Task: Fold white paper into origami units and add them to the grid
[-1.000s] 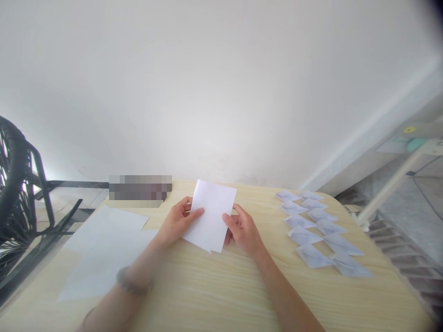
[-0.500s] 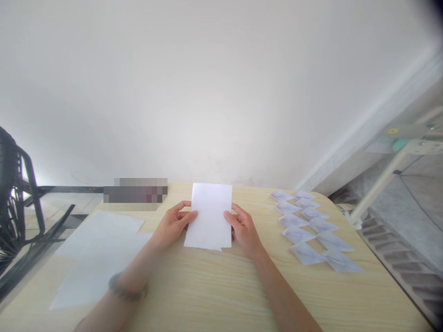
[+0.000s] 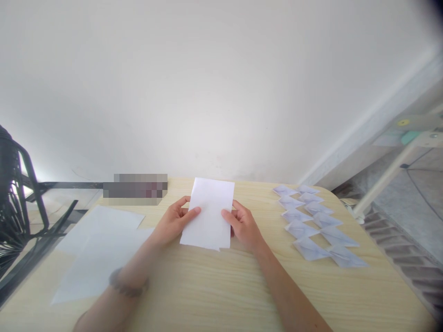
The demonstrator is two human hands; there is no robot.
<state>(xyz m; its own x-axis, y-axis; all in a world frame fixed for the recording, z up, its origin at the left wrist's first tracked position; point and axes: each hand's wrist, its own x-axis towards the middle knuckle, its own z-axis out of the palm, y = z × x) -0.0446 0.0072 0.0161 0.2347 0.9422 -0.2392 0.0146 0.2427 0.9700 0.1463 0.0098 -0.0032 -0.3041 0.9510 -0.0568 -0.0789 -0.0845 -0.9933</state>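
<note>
Paper [image 3: 209, 216], one piece, white, blank on the visible face; held up over the middle of the table, its far end slightly raised in view against the wall; lower edge uneven, with a small step near the right corner. Whether it touches the tabletop cannot be told.

Left hand [image 3: 176, 220]: closed on the paper's left edge, thumb flat on the face, fingers behind. Dark bracelet [image 3: 128, 283] of bead-like pieces on the wrist.

Right hand [image 3: 245, 225]: clamped on the paper's right edge, thumb on the face, remaining fingers curled behind and partly hidden.

Loose sheets [image 3: 93, 258], white, flat, overlapping; left side of the table, partly behind the left forearm.

Folded papers [image 3: 311, 249], white, pointed at the ends; two columns at right, running far to near, neighbours close together or touching.

Table [image 3: 214, 295], pale wood grain, rounded far right corner.

Pixelated patch [image 3: 134, 190], grey with a dull red area; far left edge of the table, contents unreadable.

Chair [image 3: 34, 184], black, openwork; left of the table.

Wall [image 3: 221, 92], whitish, plain; far side.

Pole [image 3: 384, 184], pale, slanted; right, beyond the table.
</note>
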